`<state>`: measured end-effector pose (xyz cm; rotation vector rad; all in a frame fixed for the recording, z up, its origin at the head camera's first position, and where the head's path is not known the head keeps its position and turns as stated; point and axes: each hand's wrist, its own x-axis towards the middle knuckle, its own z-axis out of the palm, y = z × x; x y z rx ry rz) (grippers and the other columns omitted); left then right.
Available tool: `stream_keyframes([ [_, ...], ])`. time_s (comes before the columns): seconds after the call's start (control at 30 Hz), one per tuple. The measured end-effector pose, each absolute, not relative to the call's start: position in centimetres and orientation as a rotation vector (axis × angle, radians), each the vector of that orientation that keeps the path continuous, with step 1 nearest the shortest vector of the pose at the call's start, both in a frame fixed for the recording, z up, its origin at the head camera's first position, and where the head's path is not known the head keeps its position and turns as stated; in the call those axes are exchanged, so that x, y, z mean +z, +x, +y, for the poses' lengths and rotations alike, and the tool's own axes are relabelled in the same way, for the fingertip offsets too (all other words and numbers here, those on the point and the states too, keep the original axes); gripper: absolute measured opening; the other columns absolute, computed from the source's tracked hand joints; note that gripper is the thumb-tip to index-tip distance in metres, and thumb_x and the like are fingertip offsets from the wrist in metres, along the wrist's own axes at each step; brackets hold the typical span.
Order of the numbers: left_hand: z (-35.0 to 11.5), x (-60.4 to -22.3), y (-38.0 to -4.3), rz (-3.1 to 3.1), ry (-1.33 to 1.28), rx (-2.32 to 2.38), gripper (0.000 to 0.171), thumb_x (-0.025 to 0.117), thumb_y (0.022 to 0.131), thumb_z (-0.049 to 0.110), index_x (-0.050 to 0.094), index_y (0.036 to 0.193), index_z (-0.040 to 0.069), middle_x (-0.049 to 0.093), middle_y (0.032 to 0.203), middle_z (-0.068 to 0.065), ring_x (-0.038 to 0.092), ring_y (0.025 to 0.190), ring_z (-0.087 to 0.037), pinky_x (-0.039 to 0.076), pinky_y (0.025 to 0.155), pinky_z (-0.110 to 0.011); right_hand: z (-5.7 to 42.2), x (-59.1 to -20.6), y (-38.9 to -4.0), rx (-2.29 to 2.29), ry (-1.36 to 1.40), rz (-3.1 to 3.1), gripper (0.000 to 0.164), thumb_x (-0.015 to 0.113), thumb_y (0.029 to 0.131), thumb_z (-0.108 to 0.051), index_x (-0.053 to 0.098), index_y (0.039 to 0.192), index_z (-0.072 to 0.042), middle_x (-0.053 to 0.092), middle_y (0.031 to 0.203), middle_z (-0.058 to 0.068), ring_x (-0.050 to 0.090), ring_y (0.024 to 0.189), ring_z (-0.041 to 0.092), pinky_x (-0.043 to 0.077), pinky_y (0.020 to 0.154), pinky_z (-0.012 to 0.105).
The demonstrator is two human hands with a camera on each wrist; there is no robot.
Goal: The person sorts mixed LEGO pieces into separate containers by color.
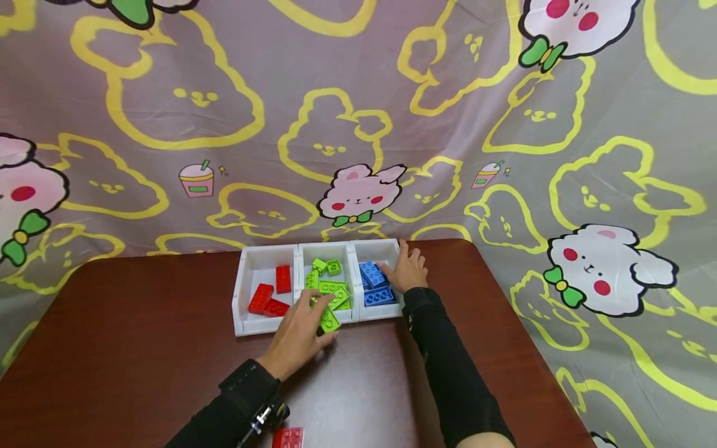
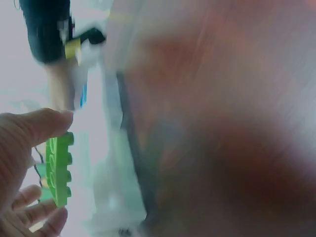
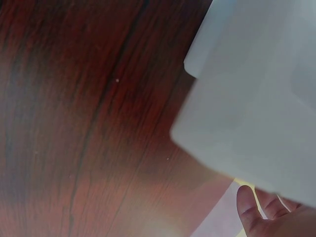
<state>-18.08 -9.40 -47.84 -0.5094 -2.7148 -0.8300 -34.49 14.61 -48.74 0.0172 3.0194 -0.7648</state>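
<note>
In the head view my left hand [image 1: 299,336] pinches a lime-green toy building brick [image 1: 329,320] at the front rim of the middle white bin [image 1: 353,274]. The left wrist view shows this green brick [image 2: 59,170] edge-on between thumb and fingertips, studs facing right. Loose green bricks [image 1: 333,287] lie in that bin. My right hand [image 1: 410,269] is over the right wall of the right white bin [image 1: 381,313], fingers spread, thumb beside the blue bricks [image 1: 372,277]. In the right wrist view its relaxed fingers [image 3: 249,210] show beyond the bin's pale side [image 3: 237,123].
The left white bin [image 1: 238,305] holds several red bricks [image 1: 261,298]. One more red brick [image 1: 289,437] is on the dark wooden table [image 1: 140,348] at the near edge, close to the left sleeve. A patterned cloth [image 1: 252,155] hangs behind and beside the table.
</note>
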Motion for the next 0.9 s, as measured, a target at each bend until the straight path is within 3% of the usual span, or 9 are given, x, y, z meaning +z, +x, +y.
stream_keyframes([
  [0.23,-9.8,-47.8,-22.5,-2.738,-0.399,-0.679,0.074,0.092,0.074,0.029,0.059,0.136,0.007,0.051,0.129,-0.019,0.061,0.095,-0.033,0.052,0.081,-0.044,14.6,-49.5,-34.4,-0.793,0.014,3.04,0.087,0.067,0.093,-0.052,0.023,0.157,-0.014,0.037,0.14,0.028,0.038,0.125,0.046,0.037,0.104,0.065],
  [0.53,-9.1,-48.1,-25.2,-2.822,-0.351,-0.608,0.071,0.089,0.077,0.033,0.06,0.135,0.005,0.052,0.129,-0.02,0.063,0.098,-0.035,0.046,0.08,-0.043,14.5,-49.7,-34.0,-0.818,0.037,3.021,0.085,0.065,0.094,-0.052,0.024,0.158,-0.015,0.037,0.143,0.028,0.038,0.127,0.046,0.036,0.106,0.065],
  [0.67,-8.9,-48.0,-25.6,-2.862,-0.325,-0.609,0.071,0.088,0.079,0.034,0.058,0.136,0.003,0.05,0.133,-0.023,0.063,0.101,-0.038,0.046,0.086,-0.045,14.5,-49.9,-33.9,-0.818,0.045,3.012,0.083,0.062,0.096,-0.052,0.022,0.159,-0.015,0.034,0.147,0.028,0.036,0.131,0.046,0.034,0.108,0.066],
  [0.9,-9.6,-47.9,-25.2,-2.882,-0.426,-0.676,0.075,0.086,0.081,0.032,0.055,0.142,0.002,0.044,0.146,-0.025,0.053,0.124,-0.04,0.046,0.102,-0.054,14.6,-49.6,-34.2,-0.811,0.027,3.032,0.081,0.06,0.098,-0.052,0.022,0.159,-0.015,0.033,0.148,0.029,0.036,0.132,0.046,0.035,0.107,0.065],
])
